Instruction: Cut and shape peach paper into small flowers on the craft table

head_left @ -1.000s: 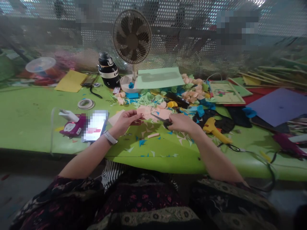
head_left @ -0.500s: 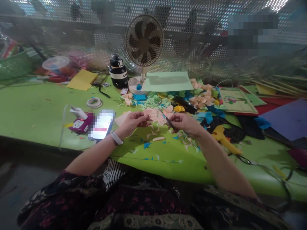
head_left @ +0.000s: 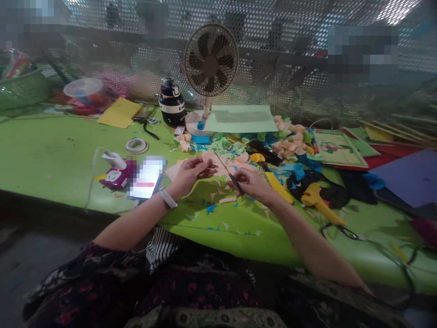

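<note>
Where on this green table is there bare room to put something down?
The far left of the table, between the yellow sheet, tape roll and front edge, is bare. Around the left hand with pink paper and right hand with scissors, scraps crowd it.

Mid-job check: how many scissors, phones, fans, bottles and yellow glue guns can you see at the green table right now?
Scissors: 1
Phone: 1
Fan: 1
Bottle: 1
Yellow glue gun: 1
Total: 5
</note>
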{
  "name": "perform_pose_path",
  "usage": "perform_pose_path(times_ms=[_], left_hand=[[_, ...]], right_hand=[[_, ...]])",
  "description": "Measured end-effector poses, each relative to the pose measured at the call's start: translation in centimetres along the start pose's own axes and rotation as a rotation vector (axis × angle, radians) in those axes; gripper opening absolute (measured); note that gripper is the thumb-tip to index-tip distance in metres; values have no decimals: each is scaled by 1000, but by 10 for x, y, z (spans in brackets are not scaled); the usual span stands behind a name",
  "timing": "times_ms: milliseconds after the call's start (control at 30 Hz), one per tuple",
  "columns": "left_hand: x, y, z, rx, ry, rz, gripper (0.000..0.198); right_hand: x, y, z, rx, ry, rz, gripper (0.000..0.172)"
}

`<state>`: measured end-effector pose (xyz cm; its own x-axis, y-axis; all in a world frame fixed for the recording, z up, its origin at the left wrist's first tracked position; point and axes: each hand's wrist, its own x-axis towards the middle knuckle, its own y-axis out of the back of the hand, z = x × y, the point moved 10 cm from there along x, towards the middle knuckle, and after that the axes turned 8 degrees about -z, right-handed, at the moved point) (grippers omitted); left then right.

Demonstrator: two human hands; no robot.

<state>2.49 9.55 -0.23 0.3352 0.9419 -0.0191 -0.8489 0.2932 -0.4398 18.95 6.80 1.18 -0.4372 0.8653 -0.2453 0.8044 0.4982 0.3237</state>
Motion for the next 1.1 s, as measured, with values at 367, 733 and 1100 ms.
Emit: perform_pose_path(times_ms=[367, 733, 1100], left_hand=[[-1, -10, -7, 65, 18, -94, 39], [-2, -12, -8, 80, 43, -118, 34], [-1, -10, -11, 70, 56, -117, 32]], right_hand=[[2, -10, 3, 45, -65, -46, 52], [2, -8, 2, 66, -21, -57, 50], [0, -8, -1, -23, -40, -41, 55]])
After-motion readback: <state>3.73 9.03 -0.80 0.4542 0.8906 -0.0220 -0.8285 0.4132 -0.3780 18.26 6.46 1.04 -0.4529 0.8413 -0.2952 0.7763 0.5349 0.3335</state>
